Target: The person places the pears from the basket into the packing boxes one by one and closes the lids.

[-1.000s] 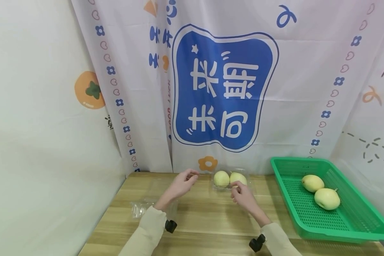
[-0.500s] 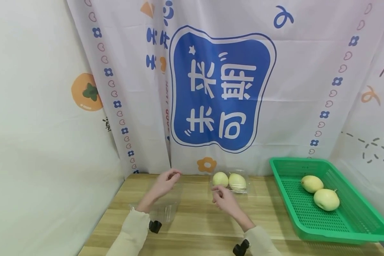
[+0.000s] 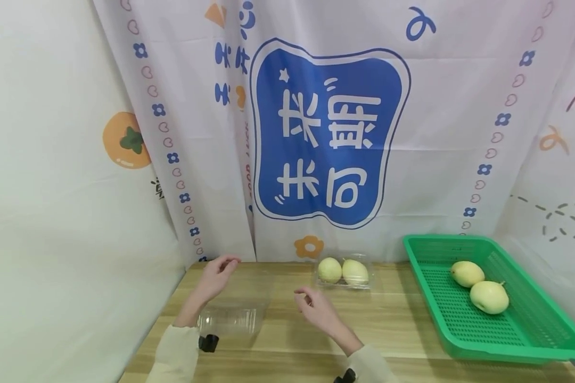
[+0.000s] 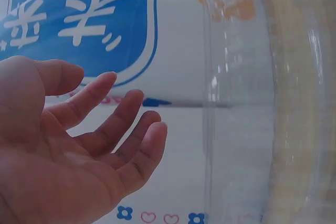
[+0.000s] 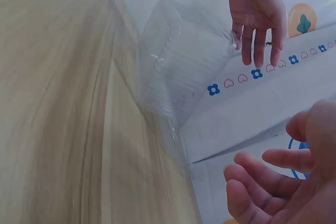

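My left hand (image 3: 215,279) hovers above and beside an open clear plastic clamshell box (image 3: 227,320) at the table's left. Its fingers are loosely bent and hold nothing, as the left wrist view shows. To the right of that box, my right hand (image 3: 318,313) hangs over the table, fingers (image 5: 257,174) relaxed and holding nothing. Behind it, against the curtain, stands a second clear plastic box (image 3: 361,288) with two pale yellow pears inside, a round one (image 3: 329,270) and another (image 3: 355,272). The right wrist view shows the left box (image 5: 178,59) tilted by the camera angle.
At the right a green plastic basket (image 3: 431,306) holds two more pears, one (image 3: 467,274) behind the other (image 3: 490,297). A printed curtain (image 3: 287,239) hangs along the back edge of the wooden table (image 3: 287,351).
Both hands have moved left, the right one away from the box with pears and the left one to beside the open box. The pears and basket have stayed put.
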Motion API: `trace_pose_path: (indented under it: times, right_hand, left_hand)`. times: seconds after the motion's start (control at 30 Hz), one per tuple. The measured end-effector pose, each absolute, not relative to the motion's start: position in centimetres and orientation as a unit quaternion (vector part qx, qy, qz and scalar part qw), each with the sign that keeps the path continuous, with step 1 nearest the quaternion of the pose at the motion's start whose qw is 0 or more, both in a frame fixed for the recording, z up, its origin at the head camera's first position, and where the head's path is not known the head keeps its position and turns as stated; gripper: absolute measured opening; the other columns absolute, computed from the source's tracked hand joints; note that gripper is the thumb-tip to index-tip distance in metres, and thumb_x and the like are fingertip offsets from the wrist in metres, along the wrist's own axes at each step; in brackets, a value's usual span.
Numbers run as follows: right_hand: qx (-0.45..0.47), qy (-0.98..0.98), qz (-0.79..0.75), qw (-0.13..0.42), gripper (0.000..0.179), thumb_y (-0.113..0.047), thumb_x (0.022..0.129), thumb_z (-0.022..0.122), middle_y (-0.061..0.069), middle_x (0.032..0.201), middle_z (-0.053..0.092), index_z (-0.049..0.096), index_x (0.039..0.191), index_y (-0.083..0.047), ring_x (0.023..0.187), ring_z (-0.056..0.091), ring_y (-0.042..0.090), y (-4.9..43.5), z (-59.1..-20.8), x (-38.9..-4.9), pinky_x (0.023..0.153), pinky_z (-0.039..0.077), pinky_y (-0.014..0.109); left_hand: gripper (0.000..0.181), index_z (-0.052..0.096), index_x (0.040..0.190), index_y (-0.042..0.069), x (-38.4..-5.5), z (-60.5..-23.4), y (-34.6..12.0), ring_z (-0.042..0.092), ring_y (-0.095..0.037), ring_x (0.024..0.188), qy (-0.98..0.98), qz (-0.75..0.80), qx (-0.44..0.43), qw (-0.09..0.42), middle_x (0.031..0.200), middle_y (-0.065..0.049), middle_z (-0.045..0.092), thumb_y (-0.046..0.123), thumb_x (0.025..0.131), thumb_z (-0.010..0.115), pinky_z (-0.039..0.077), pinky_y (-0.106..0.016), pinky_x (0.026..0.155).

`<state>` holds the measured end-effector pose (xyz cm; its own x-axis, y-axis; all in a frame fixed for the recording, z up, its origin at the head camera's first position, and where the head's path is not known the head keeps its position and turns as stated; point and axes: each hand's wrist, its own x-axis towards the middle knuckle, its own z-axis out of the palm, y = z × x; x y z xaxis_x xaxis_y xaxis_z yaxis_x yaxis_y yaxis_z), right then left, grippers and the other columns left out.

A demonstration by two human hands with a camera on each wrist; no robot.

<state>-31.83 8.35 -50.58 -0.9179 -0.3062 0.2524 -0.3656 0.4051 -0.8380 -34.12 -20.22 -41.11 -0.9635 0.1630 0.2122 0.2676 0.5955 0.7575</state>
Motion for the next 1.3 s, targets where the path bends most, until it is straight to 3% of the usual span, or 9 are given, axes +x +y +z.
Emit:
trace_pose_path:
  times: [0.17,0.3,0.53,0.7,0.93,1.17,1.3]
  right_hand:
    - [0.214,-0.837,0.503,0.029,0.038,-0.031,0.102,0.049,-0.002,0.073,0.064,0.063,0.122,-0.002,0.060,0.057,0.005,6.7,-50.4,-31.1,0.049,0.049,0.022]
    - [0.220,-0.847,0.482,0.035,0.038,-0.034,0.102,0.048,-0.004,0.074,0.065,0.064,0.122,-0.006,0.063,0.057,0.002,5.7,-50.4,-30.7,0.051,0.048,0.020]
    - [0.234,-0.838,0.493,0.028,0.042,-0.036,0.103,0.046,-0.001,0.079,0.067,0.060,0.128,-0.005,0.067,0.064,0.013,4.5,-50.4,-30.1,0.055,0.050,0.020]
    - [0.231,-0.834,0.500,0.015,0.044,-0.037,0.103,0.045,-0.005,0.077,0.063,0.057,0.132,-0.006,0.063,0.066,0.020,3.8,-50.6,-29.9,0.051,0.050,0.020]
    - [0.247,-0.835,0.491,0.003,0.045,-0.040,0.104,0.043,-0.003,0.080,0.066,0.057,0.132,-0.008,0.057,0.061,0.009,3.2,-50.4,-29.7,0.052,0.050,0.020]
    - [0.263,-0.831,0.489,-0.002,0.045,-0.040,0.104,0.042,0.008,0.087,0.070,0.052,0.138,-0.013,0.057,0.060,0.007,2.3,-50.5,-29.4,0.053,0.050,0.020]
    - [0.264,-0.829,0.494,-0.012,0.046,-0.041,0.104,0.041,0.006,0.087,0.070,0.050,0.141,-0.015,0.057,0.062,0.010,2.1,-50.5,-29.1,0.051,0.050,0.020]
  left_hand:
    - [0.032,0.060,0.126,0.003,-34.0,-41.4,-22.1,0.060,-0.029,0.108,-0.902,-0.415,-0.091,0.073,0.118,-0.016,0.065,0.022,0.105,0.045,0.049,-0.030,0.084]
    - [0.034,0.060,0.126,0.002,-34.0,-41.7,-23.1,0.060,-0.029,0.108,-0.906,-0.408,-0.084,0.077,0.118,-0.017,0.065,0.025,0.106,0.044,0.050,-0.034,0.086]
    - [0.040,0.058,0.126,0.000,-33.9,-42.2,-24.9,0.060,-0.033,0.111,-0.916,-0.386,-0.067,0.083,0.121,-0.020,0.064,0.030,0.106,0.041,0.050,-0.045,0.092]
    - [0.042,0.057,0.128,-0.002,-33.6,-42.8,-25.8,0.060,-0.032,0.109,-0.925,-0.370,-0.050,0.065,0.121,-0.022,0.064,0.030,0.106,0.042,0.050,-0.044,0.088]
    - [0.041,0.057,0.129,-0.004,-34.0,-44.1,-26.6,0.056,-0.041,0.119,-0.926,-0.372,-0.039,0.043,0.126,-0.024,0.061,0.027,0.105,0.045,0.047,-0.054,0.098]
    - [0.044,0.050,0.133,-0.006,-34.2,-45.1,-27.5,0.057,-0.036,0.112,-0.905,-0.425,0.005,-0.004,0.127,-0.028,0.057,0.028,0.106,0.042,0.052,-0.045,0.087]
    - [0.046,0.048,0.134,-0.005,-34.2,-45.6,-27.7,0.056,-0.039,0.114,-0.893,-0.448,0.020,-0.041,0.129,-0.028,0.053,0.031,0.106,0.041,0.055,-0.047,0.086]
